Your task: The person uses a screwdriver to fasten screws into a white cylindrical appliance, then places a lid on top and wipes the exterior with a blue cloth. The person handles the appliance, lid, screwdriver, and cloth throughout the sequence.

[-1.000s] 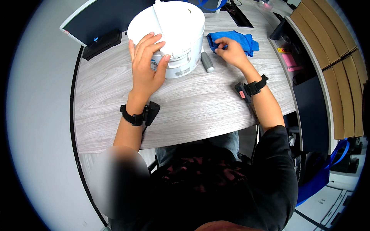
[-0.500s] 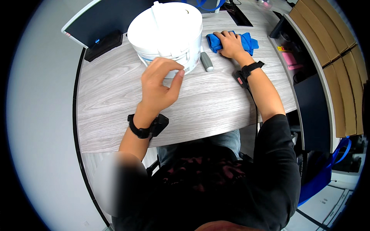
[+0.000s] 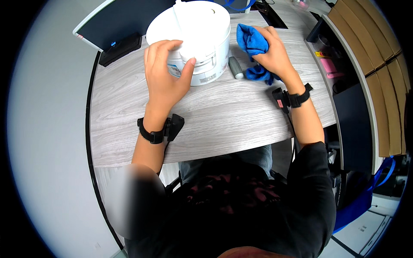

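A white round bucket with a lid (image 3: pixel 191 21) stands at the far side of the desk, with labels on its side. My left hand (image 3: pixel 167 77) is open at the bucket's front, thumb and fingers spread. Whether its fingertips touch the bucket I cannot tell. To the right, my right hand (image 3: pixel 276 55) grips a bunched blue cloth (image 3: pixel 251 39), raised at one end while its lower part hangs down to the desk. Between bucket and cloth lies an object with a grey handle (image 3: pixel 235 68); its other end is hidden by the bucket.
The wood-grain desk (image 3: pixel 223 120) curves toward me. Behind the bucket at left is a monitor (image 3: pixel 122 23), with a black case (image 3: pixel 122 49) under it. On the right stand a shelf unit (image 3: pixel 355 124) and cardboard boxes (image 3: pixel 370 34). Each wrist wears a black strapped device with a cable.
My right hand has closed round the blue cloth and lifted part of it. My left hand has moved left and forward against the bucket's front, its fingers opening wider. The view has shifted slightly.
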`<state>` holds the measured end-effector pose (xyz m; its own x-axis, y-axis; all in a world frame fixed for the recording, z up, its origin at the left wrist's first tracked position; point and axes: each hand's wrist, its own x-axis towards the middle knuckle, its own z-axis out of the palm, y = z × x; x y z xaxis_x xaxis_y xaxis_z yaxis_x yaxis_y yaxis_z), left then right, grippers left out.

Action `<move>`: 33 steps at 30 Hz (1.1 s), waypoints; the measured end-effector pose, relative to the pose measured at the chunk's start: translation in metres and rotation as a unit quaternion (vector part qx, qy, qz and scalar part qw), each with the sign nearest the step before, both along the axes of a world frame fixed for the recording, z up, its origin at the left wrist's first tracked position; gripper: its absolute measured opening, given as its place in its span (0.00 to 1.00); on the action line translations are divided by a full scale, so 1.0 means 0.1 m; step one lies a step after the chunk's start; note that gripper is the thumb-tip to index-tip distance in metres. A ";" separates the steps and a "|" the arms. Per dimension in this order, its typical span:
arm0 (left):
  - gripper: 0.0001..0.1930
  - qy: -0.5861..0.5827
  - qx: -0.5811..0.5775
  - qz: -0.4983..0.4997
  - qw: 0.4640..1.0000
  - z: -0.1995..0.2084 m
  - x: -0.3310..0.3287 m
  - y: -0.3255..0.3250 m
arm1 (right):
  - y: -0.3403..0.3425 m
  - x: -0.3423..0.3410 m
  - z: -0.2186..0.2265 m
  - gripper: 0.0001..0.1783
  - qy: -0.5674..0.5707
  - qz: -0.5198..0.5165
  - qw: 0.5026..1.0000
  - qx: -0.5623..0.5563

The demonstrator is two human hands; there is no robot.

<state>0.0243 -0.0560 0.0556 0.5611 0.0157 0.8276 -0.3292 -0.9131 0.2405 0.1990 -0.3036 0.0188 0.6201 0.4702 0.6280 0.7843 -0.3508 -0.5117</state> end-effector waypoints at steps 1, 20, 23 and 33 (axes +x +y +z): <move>0.28 0.001 0.005 0.005 1.000 0.01 0.03 0.02 | 0.04 -0.11 0.08 0.34 -0.022 0.032 0.999 0.023; 0.44 0.051 0.080 -0.002 0.996 -0.12 0.28 0.28 | 0.41 -0.62 0.08 0.44 0.007 0.138 0.990 0.032; 0.44 0.045 0.076 -0.012 0.996 -0.14 0.30 0.29 | 0.41 -0.59 0.01 0.45 0.028 0.146 0.987 0.054; 0.44 0.049 0.088 0.000 0.995 -0.11 0.30 0.31 | 0.30 -0.51 0.03 0.46 -0.017 0.073 0.997 0.018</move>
<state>0.0541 -0.0247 0.0448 0.6387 -0.1249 0.7592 -0.3116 -0.9442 0.1067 0.1482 -0.2736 0.0219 0.5243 0.5306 0.6660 0.8431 -0.2139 -0.4934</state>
